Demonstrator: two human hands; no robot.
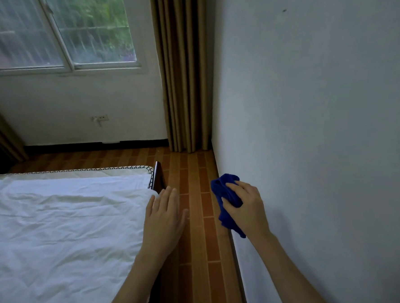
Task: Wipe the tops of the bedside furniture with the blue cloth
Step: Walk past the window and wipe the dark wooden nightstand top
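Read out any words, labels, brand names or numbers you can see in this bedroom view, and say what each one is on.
No readable text anywhere in the view.
Crumpled blue cloth gripped by the right hand: no tag or label shows.
White wall socket plate: too small to show any marking.

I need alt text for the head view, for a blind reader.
A person's right hand grips a bunched blue cloth near a white wall; the open left hand is over the edge of a white bed. A window and curtain are behind.
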